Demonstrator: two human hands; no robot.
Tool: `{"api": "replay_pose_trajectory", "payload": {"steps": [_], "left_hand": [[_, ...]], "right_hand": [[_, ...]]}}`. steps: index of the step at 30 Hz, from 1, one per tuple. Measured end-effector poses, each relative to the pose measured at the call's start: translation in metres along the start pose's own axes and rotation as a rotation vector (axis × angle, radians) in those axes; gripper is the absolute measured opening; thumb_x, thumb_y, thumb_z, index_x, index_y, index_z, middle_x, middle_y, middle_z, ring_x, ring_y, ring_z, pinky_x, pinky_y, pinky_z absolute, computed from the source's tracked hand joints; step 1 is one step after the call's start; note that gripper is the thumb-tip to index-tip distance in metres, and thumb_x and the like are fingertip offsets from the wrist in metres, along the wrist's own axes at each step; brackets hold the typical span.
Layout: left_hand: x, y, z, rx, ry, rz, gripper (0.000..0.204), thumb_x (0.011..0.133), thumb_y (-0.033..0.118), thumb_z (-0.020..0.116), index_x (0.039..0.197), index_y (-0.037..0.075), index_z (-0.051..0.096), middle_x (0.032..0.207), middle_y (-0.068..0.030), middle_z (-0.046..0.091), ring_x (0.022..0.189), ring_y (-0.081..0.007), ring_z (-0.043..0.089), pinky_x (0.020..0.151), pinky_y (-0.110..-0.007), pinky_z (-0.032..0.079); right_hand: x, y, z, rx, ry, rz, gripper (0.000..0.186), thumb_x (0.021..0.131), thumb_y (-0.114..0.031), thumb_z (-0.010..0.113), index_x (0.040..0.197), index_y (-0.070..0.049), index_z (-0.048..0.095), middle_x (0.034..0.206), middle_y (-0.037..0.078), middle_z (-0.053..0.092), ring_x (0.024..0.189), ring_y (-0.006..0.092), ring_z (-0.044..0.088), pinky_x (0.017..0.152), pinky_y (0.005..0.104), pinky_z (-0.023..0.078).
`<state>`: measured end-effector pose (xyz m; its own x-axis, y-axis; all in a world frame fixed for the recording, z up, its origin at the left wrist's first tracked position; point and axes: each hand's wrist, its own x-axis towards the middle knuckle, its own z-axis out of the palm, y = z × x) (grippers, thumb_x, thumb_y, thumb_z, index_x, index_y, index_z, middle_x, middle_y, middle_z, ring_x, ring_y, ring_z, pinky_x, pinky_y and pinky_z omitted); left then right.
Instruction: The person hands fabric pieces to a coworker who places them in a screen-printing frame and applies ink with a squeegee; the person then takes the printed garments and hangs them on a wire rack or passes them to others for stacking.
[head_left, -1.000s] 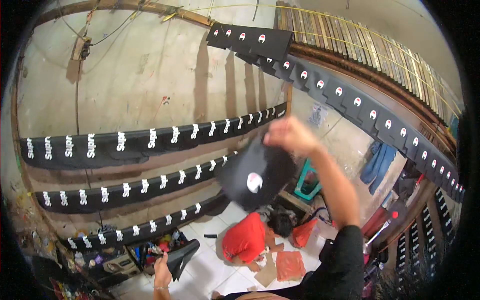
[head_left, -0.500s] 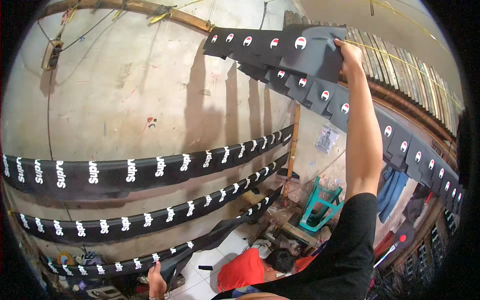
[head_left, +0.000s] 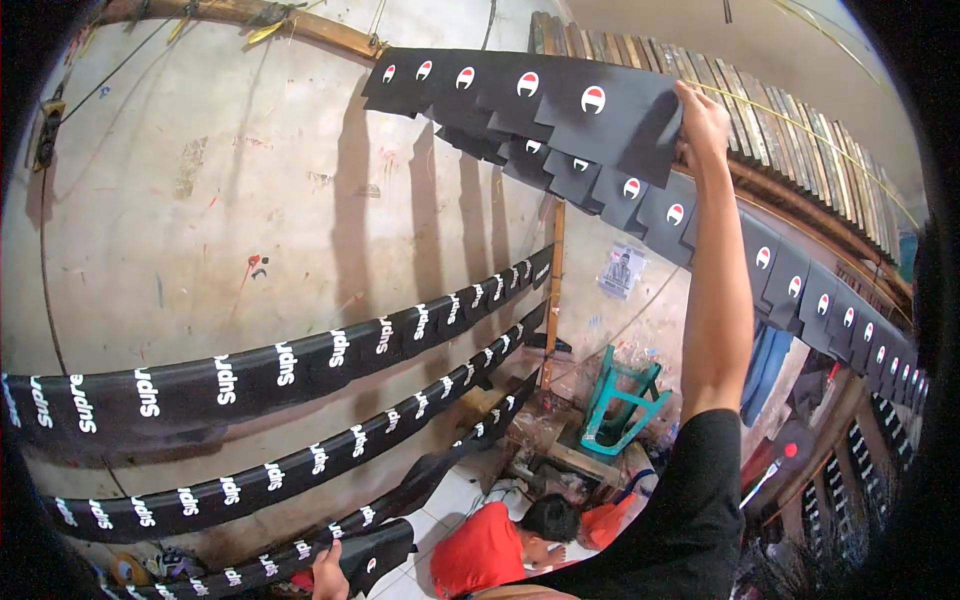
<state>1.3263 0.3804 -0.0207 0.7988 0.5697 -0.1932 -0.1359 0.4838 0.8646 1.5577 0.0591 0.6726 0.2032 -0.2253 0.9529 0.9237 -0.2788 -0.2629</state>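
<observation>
My right hand, raised high on a straight arm, pinches the upper right edge of a black fabric piece with a round red-and-white emblem. That piece hangs flat at the near end of a row of overlapping matching pieces. Low at the front, my left hand is closed on another black fabric piece, whose small emblem shows beside the fingers; whether several are stacked there I cannot tell. Just behind my left hand runs the lowest black strip with white lettering.
Two more lettered black strips cross the wall on the left. A second row of emblem pieces stretches right beneath wooden slats. Below, a person in a red shirt crouches near an upturned teal stool.
The view has shifted, so the wall and rows appear farther left. The piece at my right hand, rippled before, now hangs flat. The emblem piece in my left hand has come into clearer view.
</observation>
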Motion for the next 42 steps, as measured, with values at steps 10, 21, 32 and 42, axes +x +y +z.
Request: {"api": "replay_pose_trajectory", "payload": {"steps": [10, 21, 32, 42], "left_hand": [[-0.02, 0.012, -0.086, -0.086, -0.24, -0.147, 0.042, 0.09, 0.039, 0.036, 0.11, 0.002, 0.038, 0.11, -0.015, 0.04, 0.102, -0.0273, 0.037, 0.088, -0.039, 0.033], [-0.04, 0.031, -0.163, -0.161, -0.529, -0.391, 0.053, 0.092, 0.044, 0.027, 0.126, 0.003, 0.029, 0.129, -0.0174, 0.032, 0.119, -0.0311, 0.031, 0.098, -0.043, 0.029], [-0.027, 0.005, -0.148, -0.153, -0.658, -0.436, 0.065, 0.092, 0.051, 0.022, 0.135, 0.004, 0.022, 0.141, -0.0186, 0.024, 0.127, -0.0349, 0.029, 0.104, -0.049, 0.025], [-0.051, -0.022, -0.081, -0.073, -0.519, -0.28, 0.067, 0.09, 0.054, 0.023, 0.133, 0.004, 0.027, 0.137, -0.0187, 0.03, 0.123, -0.0333, 0.035, 0.103, -0.047, 0.028]], "right_hand": [[-0.619, 0.007, -0.014, -0.539, -1.444, 0.446, 0.04, 0.091, -0.034, 0.042, 0.102, 0.0, 0.058, 0.096, 0.017, 0.06, 0.093, 0.0277, 0.054, 0.083, 0.0384, 0.04], [-0.667, -0.073, 0.02, 0.629, -1.446, 0.993, 0.02, 0.088, -0.018, 0.054, 0.083, 0.0, 0.061, 0.071, -0.01, 0.053, 0.064, 0.0039, 0.044, 0.06, 0.0229, 0.038], [-0.116, -0.148, -0.028, -0.177, -0.489, 0.094, 0.013, 0.08, -0.012, 0.058, 0.088, -0.003, 0.063, 0.077, 0.006, 0.062, 0.068, 0.0162, 0.058, 0.062, 0.0294, 0.047], [0.024, -0.034, -0.077, 0.287, -0.132, 0.394, 0.019, 0.079, -0.009, 0.064, 0.087, 0.007, 0.057, 0.083, 0.012, 0.06, 0.064, 0.0182, 0.059, 0.051, 0.03, 0.048]]}}
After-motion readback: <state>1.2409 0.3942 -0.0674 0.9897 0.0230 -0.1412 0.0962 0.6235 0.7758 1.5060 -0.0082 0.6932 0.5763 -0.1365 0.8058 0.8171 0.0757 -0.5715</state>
